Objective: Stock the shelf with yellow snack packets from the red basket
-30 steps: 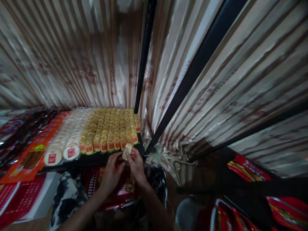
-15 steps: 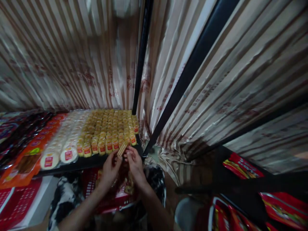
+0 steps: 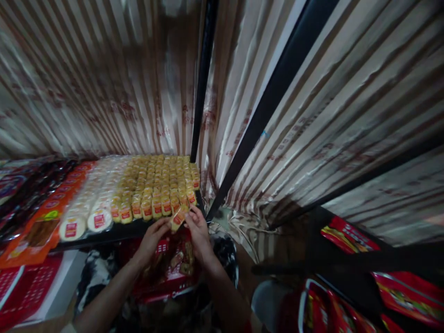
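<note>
Over my lap: red basket [image 3: 162, 248] with loose wrapped pieces [image 3: 187, 268] inside, patterned dark-and-white cloth [image 3: 93, 273] beside it. My forearms come up past both sides.
Right hand: my right hand [image 3: 199, 233] has thumb and fingertips pinched on the right side of a small yellow packet [image 3: 179, 218], red label facing up.
Left hand: my left hand [image 3: 154, 236] has bent fingers right at the packet's left end; honestly can't tell if they're gripping or just touching.
Yellow packet: tilted, held up between the hands, near the shelf's front edge. I'd keep the pinch light on the ends, since the wrapper looks thin and the stuff inside could crumble. Label side up and square to me makes it easy to check.
Black shelf: just past my fingers, the black shelf [image 3: 104, 237] carries tight rows of yellow packets [image 3: 156, 185], with white round packs [image 3: 71, 229] and orange packs [image 3: 43, 231] to the left. I'd mind my knuckles against those front packets.
Off right: red bags [image 3: 350, 236], partly behind a dark bar [image 3: 333, 261].
Striped curtain: striped curtain [image 3: 121, 69] behind everything.
Hard to see: palms hidden, label text too blurry, basket contents murky, packs at far left cut off.
</note>
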